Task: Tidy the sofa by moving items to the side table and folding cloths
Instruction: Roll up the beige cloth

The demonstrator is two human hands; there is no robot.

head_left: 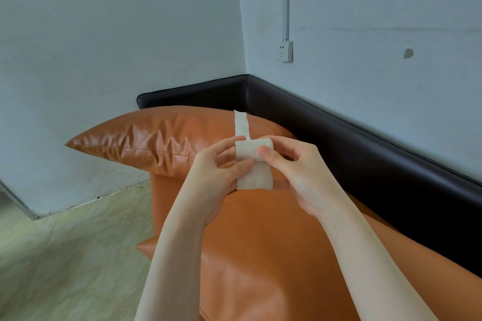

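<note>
Both hands up over the sofa (260,255): left hand (216,172) and right hand (294,167) pinch the white cloth (254,164), thumbs pressing down a fold.

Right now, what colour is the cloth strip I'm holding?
White or off-white, plain; the cloth strip shows in the head view, the only one.

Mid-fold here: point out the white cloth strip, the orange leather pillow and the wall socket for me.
white cloth strip (254,177): head view, on the flat lower flap between the hands.
orange leather pillow (156,138): head view, on its wrinkled front face.
white wall socket (284,51): head view, on its faceplate.
</note>
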